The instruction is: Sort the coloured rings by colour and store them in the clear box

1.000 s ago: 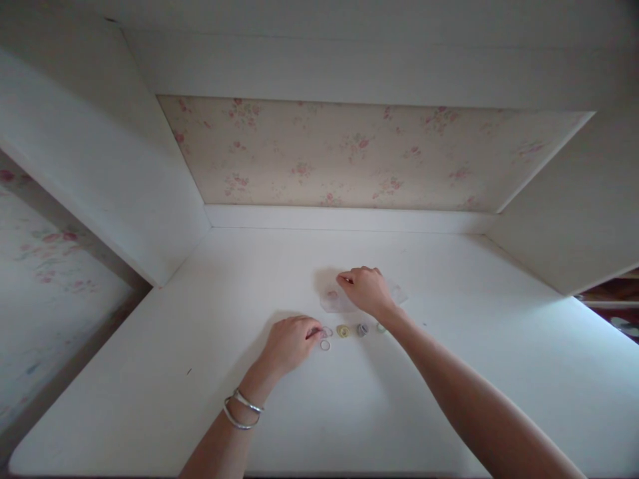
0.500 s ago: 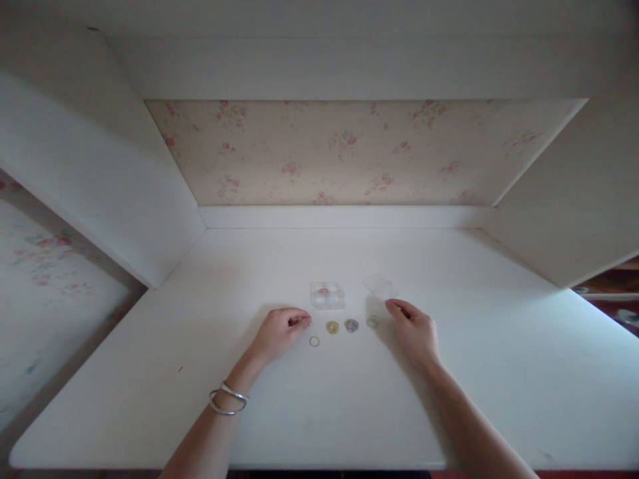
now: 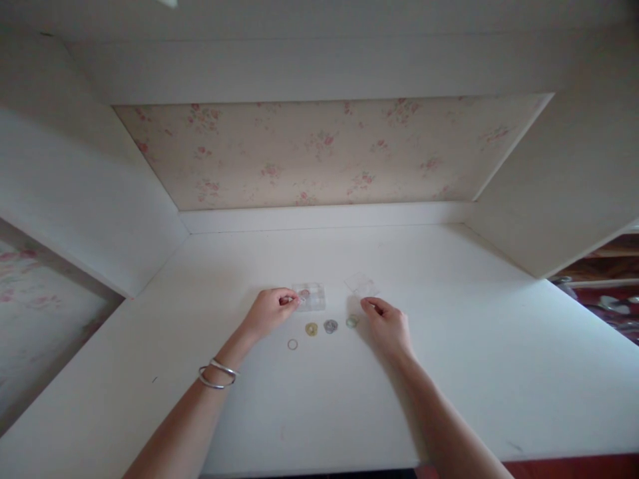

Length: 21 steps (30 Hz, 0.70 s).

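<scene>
My left hand point(image 3: 271, 311) is closed in a pinch at the left side of a clear divided plastic box point(image 3: 314, 301). Whatever its fingertips hold is too small to make out. A reddish item point(image 3: 304, 293) shows inside the box. In front of the box lie a gold ring cluster point(image 3: 311, 329), a silver ring cluster point(image 3: 330, 326) and a pale green ring cluster point(image 3: 352, 321). One thin single ring point(image 3: 292, 344) lies nearer to me. My right hand point(image 3: 388, 324) rests with curled, closed fingers beside the green cluster, below a clear flat lid point(image 3: 361, 284); its fingertips hide any held thing.
The white desk point(image 3: 299, 412) has panels at its left and right sides and a floral-papered wall point(image 3: 319, 153) behind. A small dark mark point(image 3: 154, 380) is on the desk at left. Shelves with assorted items point(image 3: 609, 286) stand beyond the right edge.
My left hand has moved forward from beside the rings to the box's left side. My right hand stays by the lid and green cluster. The whole view has shifted slightly.
</scene>
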Motion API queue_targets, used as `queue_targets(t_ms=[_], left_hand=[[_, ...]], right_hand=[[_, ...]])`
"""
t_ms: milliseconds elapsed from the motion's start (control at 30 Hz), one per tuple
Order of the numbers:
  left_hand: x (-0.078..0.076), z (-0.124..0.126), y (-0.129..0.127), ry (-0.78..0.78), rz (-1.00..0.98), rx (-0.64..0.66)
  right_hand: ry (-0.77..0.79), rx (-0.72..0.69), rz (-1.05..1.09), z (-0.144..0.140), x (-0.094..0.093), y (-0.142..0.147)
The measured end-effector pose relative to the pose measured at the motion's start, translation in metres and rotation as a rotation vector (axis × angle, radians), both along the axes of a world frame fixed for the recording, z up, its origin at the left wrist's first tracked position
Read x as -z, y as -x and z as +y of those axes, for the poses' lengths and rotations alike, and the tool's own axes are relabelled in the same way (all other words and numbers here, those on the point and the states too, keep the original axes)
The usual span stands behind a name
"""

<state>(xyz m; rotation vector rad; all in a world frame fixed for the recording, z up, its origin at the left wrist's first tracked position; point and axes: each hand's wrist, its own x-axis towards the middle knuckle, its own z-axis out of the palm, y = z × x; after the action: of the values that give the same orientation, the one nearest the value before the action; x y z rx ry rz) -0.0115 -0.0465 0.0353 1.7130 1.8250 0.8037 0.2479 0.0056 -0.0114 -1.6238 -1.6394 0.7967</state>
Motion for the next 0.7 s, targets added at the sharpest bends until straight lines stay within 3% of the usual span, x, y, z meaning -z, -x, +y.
queue_targets(t_ms=[300,500,700], left_hand=[[-0.004,-0.011,0.004,0.099,0.112,0.219],[0.0,-0.028,0.011,0.021,0.381,0.208],[0.001,-0.032,0.011,0.026,0.407,0.224]], right_hand=[[-0.001,-0.04,-0.012,0.002,0.002,0.0],[-0.016,-0.044,-0.037,0.001,0.002,0.0],[-0.011,-0.043,-0.052,0.0,0.001,0.0]])
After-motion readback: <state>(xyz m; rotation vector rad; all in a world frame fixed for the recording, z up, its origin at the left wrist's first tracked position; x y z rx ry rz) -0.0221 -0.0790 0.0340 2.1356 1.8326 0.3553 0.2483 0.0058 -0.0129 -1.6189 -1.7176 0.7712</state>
